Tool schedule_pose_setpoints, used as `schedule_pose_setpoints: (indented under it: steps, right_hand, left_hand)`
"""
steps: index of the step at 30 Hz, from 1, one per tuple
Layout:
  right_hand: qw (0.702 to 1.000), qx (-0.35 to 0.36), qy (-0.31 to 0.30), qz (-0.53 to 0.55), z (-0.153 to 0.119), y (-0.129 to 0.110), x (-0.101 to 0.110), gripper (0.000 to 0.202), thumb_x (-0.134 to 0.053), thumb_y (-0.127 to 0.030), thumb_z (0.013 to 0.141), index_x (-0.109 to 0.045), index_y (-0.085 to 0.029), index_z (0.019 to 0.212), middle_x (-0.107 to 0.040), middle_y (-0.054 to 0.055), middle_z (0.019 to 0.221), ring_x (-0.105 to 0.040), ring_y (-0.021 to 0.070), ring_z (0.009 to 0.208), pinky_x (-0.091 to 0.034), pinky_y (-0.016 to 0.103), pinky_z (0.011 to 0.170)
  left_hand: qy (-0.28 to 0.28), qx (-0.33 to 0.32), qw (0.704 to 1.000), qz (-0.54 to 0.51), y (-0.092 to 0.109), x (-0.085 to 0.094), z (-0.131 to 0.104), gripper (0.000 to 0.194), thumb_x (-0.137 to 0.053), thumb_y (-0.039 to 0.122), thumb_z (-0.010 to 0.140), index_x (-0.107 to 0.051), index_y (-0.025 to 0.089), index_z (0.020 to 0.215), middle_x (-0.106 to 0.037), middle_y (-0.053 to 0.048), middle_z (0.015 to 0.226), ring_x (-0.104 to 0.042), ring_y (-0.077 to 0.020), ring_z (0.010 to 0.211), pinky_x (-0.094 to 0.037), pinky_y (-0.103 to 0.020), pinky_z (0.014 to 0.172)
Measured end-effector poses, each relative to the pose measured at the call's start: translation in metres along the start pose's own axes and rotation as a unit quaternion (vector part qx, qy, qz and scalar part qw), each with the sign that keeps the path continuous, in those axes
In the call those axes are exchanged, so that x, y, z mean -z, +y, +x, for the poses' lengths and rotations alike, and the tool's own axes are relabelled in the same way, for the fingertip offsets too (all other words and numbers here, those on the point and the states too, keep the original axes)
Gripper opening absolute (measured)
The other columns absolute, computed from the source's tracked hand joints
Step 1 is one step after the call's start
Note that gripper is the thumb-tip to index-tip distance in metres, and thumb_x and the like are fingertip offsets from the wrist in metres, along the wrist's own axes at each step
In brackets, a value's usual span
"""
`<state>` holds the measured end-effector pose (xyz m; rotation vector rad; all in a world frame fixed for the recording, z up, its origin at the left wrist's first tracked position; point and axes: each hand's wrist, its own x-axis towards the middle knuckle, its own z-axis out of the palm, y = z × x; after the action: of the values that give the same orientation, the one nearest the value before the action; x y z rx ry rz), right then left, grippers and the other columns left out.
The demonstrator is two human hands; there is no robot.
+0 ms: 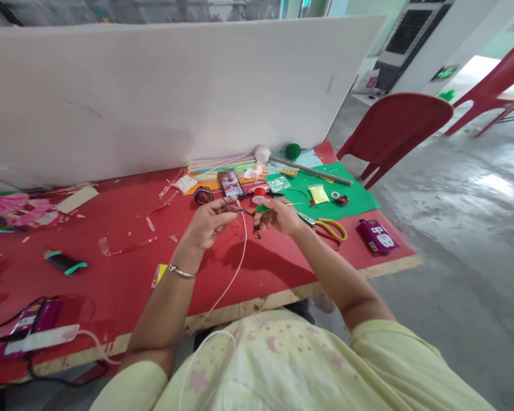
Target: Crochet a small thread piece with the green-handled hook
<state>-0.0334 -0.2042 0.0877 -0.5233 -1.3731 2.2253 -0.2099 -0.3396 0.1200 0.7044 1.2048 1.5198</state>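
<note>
While the right hand (278, 216) grips a green-handled tool (264, 209), fingers closed around it, the left hand (209, 221) pinches a dark strand (240, 211) between thumb and fingertips. The tool is held above the middle of the red worktop (124, 279), its long axis roughly parallel to the near and back edges. A thin shaft shows past the right hand, pointing towards the worktop's right end; the end facing the left hand is too small to make out. Below the strand hangs a small multicoloured piece (256, 232).

On the purple case (377, 236) near the right front corner, a large white "B" can be read; the characters after it are unclear.

A pale cable (243, 257) runs from between the hands down over the front edge. Towards the back edge, just beyond the hands, are a dark yarn ball (203, 195), a phone (232, 186) and a red spool (259, 195). Scissors (330, 229) lie beside the right wrist. A green sheet (360, 200) at the right bears a yellow packet (318, 194). A white board (171, 91) stands along the back edge, and a red chair (398, 128) beyond the right back corner.
</note>
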Motion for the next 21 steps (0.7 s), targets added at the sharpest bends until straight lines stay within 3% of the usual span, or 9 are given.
schedule_pose_setpoints:
  steps: [8,21]
  right_hand:
    - [1.000,-0.002,0.017,0.003,-0.0011,0.0008,-0.0013,0.030,-0.069,-0.046,0.076,-0.064,-0.016,0.072,-0.074,0.008,0.063,-0.066,0.0181,0.048,-0.050,0.025,0.038]
    - [0.999,-0.020,0.028,0.005,-0.0001,-0.0002,-0.0029,0.027,-0.068,-0.044,0.081,-0.058,-0.018,0.080,-0.072,0.004,0.062,-0.067,0.0177,0.050,-0.047,0.024,0.038]
  left_hand:
    - [0.014,-0.014,1.000,-0.016,-0.0018,-0.0012,0.0012,0.052,-0.091,0.015,0.058,-0.076,0.014,0.108,-0.068,0.001,0.071,-0.033,0.0011,0.038,-0.020,-0.016,0.039]
    - [0.008,0.005,1.000,0.005,0.0021,0.0050,0.0017,0.059,-0.090,0.013,0.056,-0.075,0.014,0.113,-0.070,0.000,0.075,-0.033,0.0004,0.040,-0.019,-0.017,0.040]
